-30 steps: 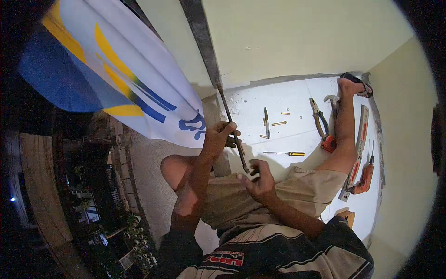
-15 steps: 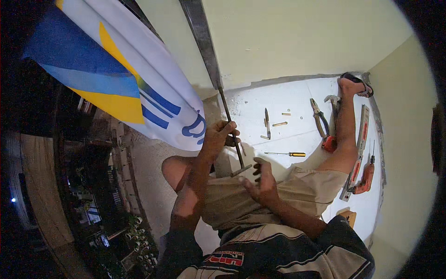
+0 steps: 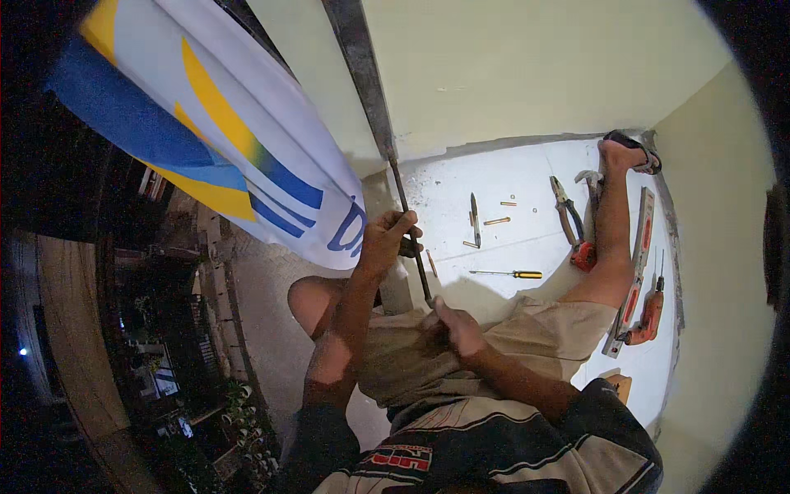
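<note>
A long dark T-handle wrench (image 3: 420, 267) slants from the lower end of a dark metal post (image 3: 362, 74) down toward my lap. My left hand (image 3: 388, 241) is closed round the middle of its shaft. At the lower end, my right hand (image 3: 461, 331) is curled at the crossbar, thumb on top, the fingers partly smeared by motion. The crossbar is mostly hidden by that hand. How the wrench's far tip meets the post is too small to tell.
On the white floor lie a yellow-handled screwdriver (image 3: 527, 274), pliers (image 3: 566, 210), a hammer (image 3: 589, 178), a red tape measure (image 3: 583, 256), several bolts (image 3: 497, 221), a spirit level (image 3: 632, 280) and a red drill (image 3: 650, 317). A flag-like banner (image 3: 288, 165) hangs at left, beside the drop.
My right hand has moved left and closed from an open pose onto the wrench's crossbar, covering it. My left hand stays on the shaft. The banner has shifted slightly.
</note>
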Available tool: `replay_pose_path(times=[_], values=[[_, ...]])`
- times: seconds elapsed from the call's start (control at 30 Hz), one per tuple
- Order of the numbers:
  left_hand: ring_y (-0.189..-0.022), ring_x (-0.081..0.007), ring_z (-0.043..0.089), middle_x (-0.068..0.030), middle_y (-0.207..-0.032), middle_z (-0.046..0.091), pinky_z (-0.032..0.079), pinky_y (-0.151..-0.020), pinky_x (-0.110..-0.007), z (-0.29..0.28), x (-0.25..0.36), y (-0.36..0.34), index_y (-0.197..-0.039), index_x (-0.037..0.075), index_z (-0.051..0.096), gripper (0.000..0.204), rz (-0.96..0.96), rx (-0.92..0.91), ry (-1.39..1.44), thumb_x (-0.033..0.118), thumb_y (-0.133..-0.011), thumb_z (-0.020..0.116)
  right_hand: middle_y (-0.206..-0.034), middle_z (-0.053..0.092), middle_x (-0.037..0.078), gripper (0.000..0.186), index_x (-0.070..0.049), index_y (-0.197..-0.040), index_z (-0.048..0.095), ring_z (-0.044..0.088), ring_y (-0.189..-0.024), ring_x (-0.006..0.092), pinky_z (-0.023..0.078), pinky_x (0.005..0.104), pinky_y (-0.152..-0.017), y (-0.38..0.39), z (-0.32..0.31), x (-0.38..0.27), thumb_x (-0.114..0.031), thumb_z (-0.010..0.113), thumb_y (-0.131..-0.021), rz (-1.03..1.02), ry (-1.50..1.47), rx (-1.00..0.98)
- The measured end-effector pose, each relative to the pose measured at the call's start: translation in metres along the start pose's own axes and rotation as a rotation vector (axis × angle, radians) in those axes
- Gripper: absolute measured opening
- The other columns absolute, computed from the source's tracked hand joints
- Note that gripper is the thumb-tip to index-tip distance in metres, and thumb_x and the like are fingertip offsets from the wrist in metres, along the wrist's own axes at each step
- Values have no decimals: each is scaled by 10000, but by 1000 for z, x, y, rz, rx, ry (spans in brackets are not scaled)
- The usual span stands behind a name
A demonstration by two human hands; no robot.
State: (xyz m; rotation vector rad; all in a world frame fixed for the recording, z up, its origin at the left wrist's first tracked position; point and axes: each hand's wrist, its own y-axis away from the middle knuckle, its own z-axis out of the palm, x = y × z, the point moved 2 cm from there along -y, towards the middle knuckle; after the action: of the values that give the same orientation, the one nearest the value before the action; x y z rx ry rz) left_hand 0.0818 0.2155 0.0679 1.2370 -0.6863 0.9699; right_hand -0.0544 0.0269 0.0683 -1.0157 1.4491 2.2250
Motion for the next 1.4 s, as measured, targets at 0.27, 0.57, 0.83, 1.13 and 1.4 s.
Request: replay_pose_path(times=[0.27,0.57,0.83,1.13,1.4], values=[[-627,-173,681,-87,-782,671,575,-552,-296,9,0,1,-992,-1,607,351,26,51,20,317,-909,731,-769,648,95,398,6,-957,606,591,-691,212,463,346,-671,1,12,-30,-392,612,-960,-463,348,360],[-651,-176,678,-85,-794,655,567,-561,-303,22,-15,9,-1001,-10,601,340,70,-101,-25,301,-918,711,-797,683,113,382,-20,-893,676,648,-677,284,530,397,-696,-29,-22,80,-389,579,-914,-53,-1069,-325],[-668,-178,691,-98,-834,674,562,-543,-277,34,-24,23,-1033,-17,607,354,-6,-115,-11,329,-966,638,-1072,685,132,458,17,-1193,612,653,-983,270,496,418,-899,15,-21,4,-376,555,-964,13,-580,-95],[-780,-198,716,-117,-940,710,575,-637,-293,23,-28,1,-1129,-10,622,388,24,-156,42,350,-987,590,-800,559,-1,342,-29,-1237,598,521,-694,103,472,282,-661,6,-30,-29,-260,605,-985,-397,-157,272],[-754,-184,708,-84,-855,706,546,-598,-294,-8,-15,-95,-958,12,653,357,113,76,142,361,-988,581,-714,503,-66,342,-33,-1164,647,434,-639,52,365,233,-558,34,-68,-53,-319,600,-982,-464,174,533]])
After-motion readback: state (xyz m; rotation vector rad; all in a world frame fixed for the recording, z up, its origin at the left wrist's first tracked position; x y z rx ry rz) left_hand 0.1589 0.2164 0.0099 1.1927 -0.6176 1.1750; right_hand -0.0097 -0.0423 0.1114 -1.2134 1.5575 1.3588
